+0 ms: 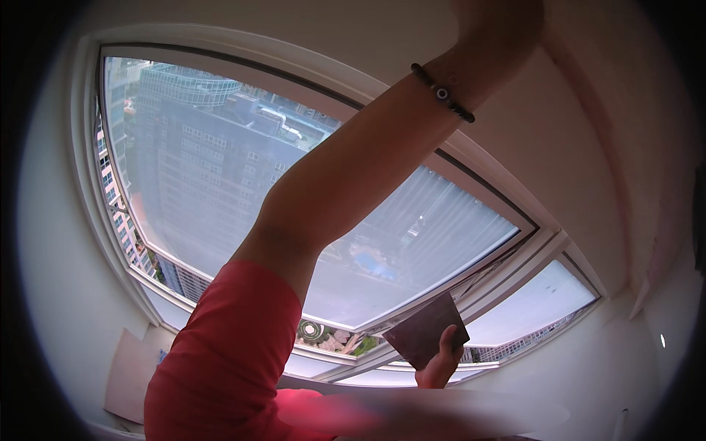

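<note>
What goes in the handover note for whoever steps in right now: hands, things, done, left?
Left hand: out of view. The left arm is raised across the window and leaves the top edge just past a bead bracelet, so its grip cannot be seen.
Right hand: low, grip shut on a dark square sheet, held up in front of the window's lower frame. Whether it touches the frame is unclear.
Done: nothing visible on the glass or frame shows it.
Left: likely bringing the sheet to the window, but that is only a guess.
</note>
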A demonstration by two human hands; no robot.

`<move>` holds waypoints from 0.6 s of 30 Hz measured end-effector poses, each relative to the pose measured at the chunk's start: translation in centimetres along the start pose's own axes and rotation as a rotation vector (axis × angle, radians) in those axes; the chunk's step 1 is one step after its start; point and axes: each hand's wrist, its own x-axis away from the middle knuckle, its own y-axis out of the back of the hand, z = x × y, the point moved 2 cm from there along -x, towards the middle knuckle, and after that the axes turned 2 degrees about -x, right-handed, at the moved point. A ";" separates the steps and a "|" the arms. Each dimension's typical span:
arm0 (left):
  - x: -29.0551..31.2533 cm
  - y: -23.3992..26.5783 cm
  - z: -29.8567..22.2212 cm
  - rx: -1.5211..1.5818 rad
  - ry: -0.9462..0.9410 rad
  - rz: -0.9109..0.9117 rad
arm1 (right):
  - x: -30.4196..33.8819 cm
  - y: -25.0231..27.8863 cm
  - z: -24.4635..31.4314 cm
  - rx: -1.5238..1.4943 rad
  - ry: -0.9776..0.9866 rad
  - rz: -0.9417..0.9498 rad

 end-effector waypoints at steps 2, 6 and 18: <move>1.2 1.5 0.8 0.213 0.013 -0.014 | 0.4 0.0 -0.1 -0.018 -0.006 0.000; 1.0 2.6 3.3 0.511 0.071 -0.274 | 1.0 0.1 -0.3 -0.043 -0.007 0.010; 0.1 1.2 1.0 0.623 0.089 -0.069 | 2.6 1.6 0.1 -0.074 0.022 -0.074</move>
